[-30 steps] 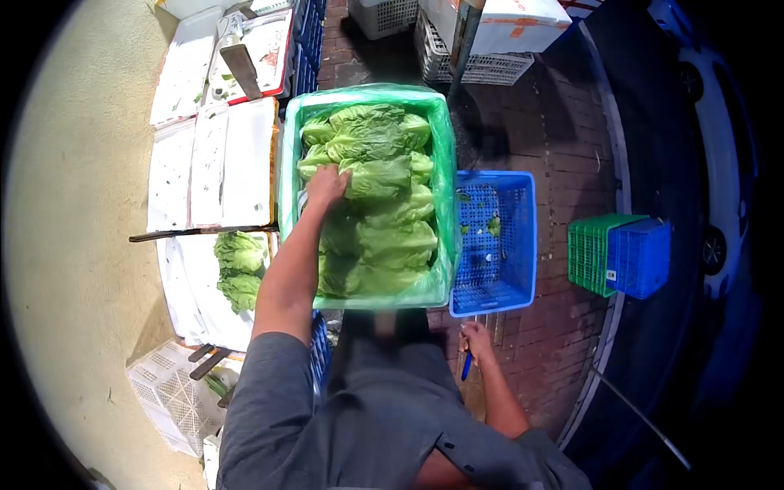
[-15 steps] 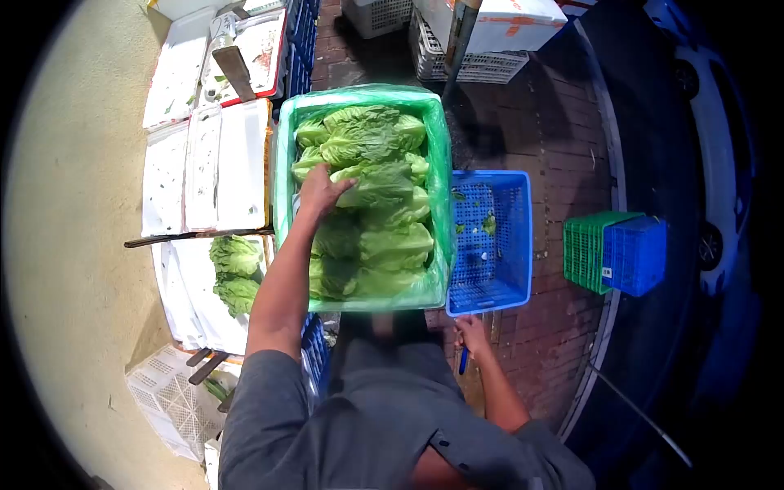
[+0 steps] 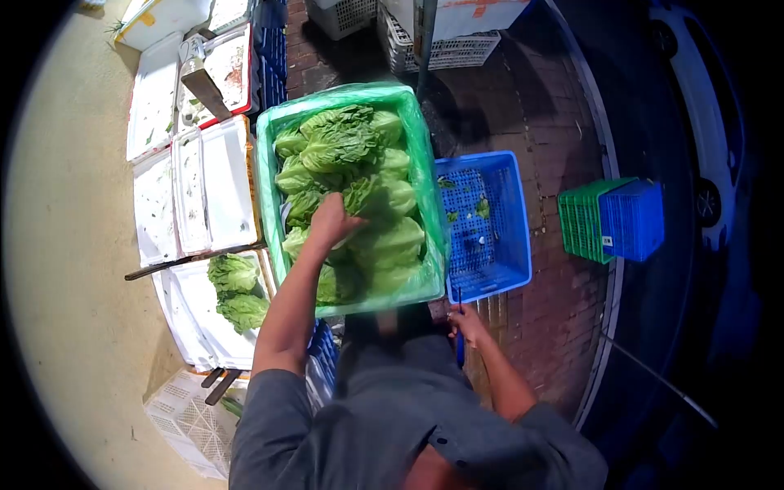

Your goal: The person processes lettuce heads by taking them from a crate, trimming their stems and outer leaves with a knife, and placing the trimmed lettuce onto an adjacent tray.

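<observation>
Heads of lettuce (image 3: 335, 147) fill a box (image 3: 434, 192) lined with green plastic in front of my body. My left hand (image 3: 333, 220) reaches over the left middle of the lettuce, its fingers closed on a leafy head there. My right hand (image 3: 468, 325) grips a blue-handled tool (image 3: 460, 347), whose thin dark tip points up near the blue basket's lower edge. The blue basket (image 3: 524, 220), to the right of the box, has a few leaf scraps in it.
White foam trays (image 3: 224, 180) line the left side, one under two lettuce heads (image 3: 237, 286). Green (image 3: 581, 220) and blue crates (image 3: 633, 219) are on the right. A pole (image 3: 425, 41) and a white crate (image 3: 457, 51) stand ahead. A white basket (image 3: 192, 425) is lower left.
My left hand has moved down and right over the lettuce, and the leaves around it have shifted. The tool's tip now shows above my right hand. The whole view has turned slightly.
</observation>
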Available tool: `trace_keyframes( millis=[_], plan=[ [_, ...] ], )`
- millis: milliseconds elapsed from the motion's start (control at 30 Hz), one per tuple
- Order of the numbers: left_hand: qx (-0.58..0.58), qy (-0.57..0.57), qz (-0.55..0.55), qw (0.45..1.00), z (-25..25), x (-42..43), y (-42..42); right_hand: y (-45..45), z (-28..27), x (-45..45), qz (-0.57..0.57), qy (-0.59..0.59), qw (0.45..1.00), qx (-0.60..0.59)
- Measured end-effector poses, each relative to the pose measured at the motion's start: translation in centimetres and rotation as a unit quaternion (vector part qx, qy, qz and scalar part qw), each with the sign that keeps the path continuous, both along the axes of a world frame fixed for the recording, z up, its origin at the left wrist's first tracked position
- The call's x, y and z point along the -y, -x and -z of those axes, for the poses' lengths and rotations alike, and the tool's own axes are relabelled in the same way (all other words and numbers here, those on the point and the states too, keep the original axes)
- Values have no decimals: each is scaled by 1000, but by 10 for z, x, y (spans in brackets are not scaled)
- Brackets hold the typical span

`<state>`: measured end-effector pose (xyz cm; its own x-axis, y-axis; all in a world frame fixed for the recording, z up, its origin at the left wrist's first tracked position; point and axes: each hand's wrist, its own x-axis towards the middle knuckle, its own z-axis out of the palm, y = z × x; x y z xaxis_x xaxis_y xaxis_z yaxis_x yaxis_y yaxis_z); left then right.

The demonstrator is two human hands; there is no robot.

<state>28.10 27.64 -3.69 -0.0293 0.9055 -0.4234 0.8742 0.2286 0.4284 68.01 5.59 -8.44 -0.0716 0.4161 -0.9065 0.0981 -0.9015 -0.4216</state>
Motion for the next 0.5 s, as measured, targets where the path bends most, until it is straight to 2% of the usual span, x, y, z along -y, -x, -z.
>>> trace_keyframes(
  millis=[33, 133, 167, 233, 267, 300, 333, 367, 400, 467, 500],
  plan=[
    [41, -44, -1, 998, 0, 6, -6, -4, 5, 2, -20, -15, 1000, 0],
    [-2, -48, -9, 999, 12, 8, -12, -4, 2, 0, -75, -60, 994, 49],
    [16, -40, -36, 998, 15, 7, -8, -2, 2, -6, -91, -75, 990, 73],
    [55, -16, -88, 995, 5, 5, -2, -6, 5, -14, -67, -92, 993, 40],
    [252, -17, -166, 953, 8, 10, 8, -7, 7, -17, -56, -97, 993, 22],
    [389, 20, -241, 889, -12, 15, 5, 2, -5, -25, 17, -100, 995, 13],
    [513, 56, -310, 799, -32, 19, 1, 9, -16, -35, 23, -114, 993, -3],
    [572, 38, -363, 734, -21, 27, 2, 16, -26, -46, 31, -129, 991, -20],
    [597, 86, -427, 674, -34, 35, -2, 23, -37, -58, 38, -146, 988, -36],
    [682, 99, -492, 531, -14, 54, -13, 44, -64, -76, 4, -221, 974, -45],
    [716, 91, -504, 473, -29, 61, -33, 55, -79, -84, -12, -259, 965, -48]
  ],
)
